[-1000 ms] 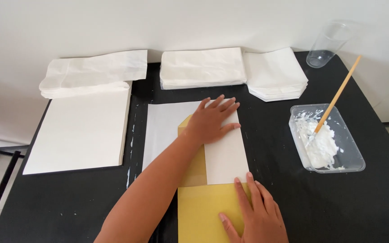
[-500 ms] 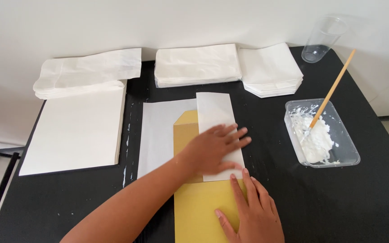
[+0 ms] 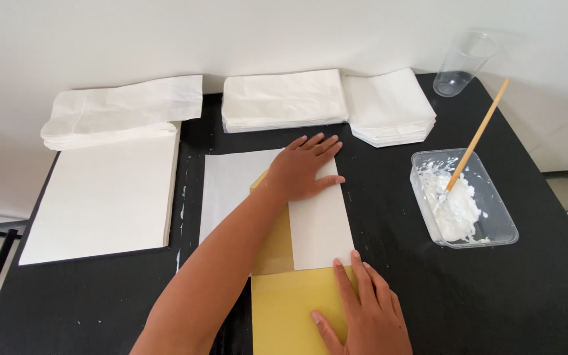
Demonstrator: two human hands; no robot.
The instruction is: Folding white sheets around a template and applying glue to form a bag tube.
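The fingers of the left hand lie flat and slightly spread, gripping nothing, pressing palm-down on the upper end of a white folded flap of paper; the fingertips point toward the far edge of the table and the thumb sticks out to the right along the flap. The forearm runs back diagonally from this hand toward the lower left, crossing a yellow sheet that shows beneath the flap. The right hand also lies open and flat, fingers together and stretched forward, resting on the lower part of the yellow sheet with its fingertips touching the bottom edge of the white flap. To the left of the flap, the rest of the white sheet lies spread flat on the black table, in the middle of the near side. Further left lies a large stack of white sheets, and behind it, against the wall, a pile of white paper bags. Two more stacks of folded white paper sit side by side along the back edge. To the right stands a clear plastic tray holding white paste, with a wooden stick leaning in it, and a clear plastic cup stands at the far right corner.
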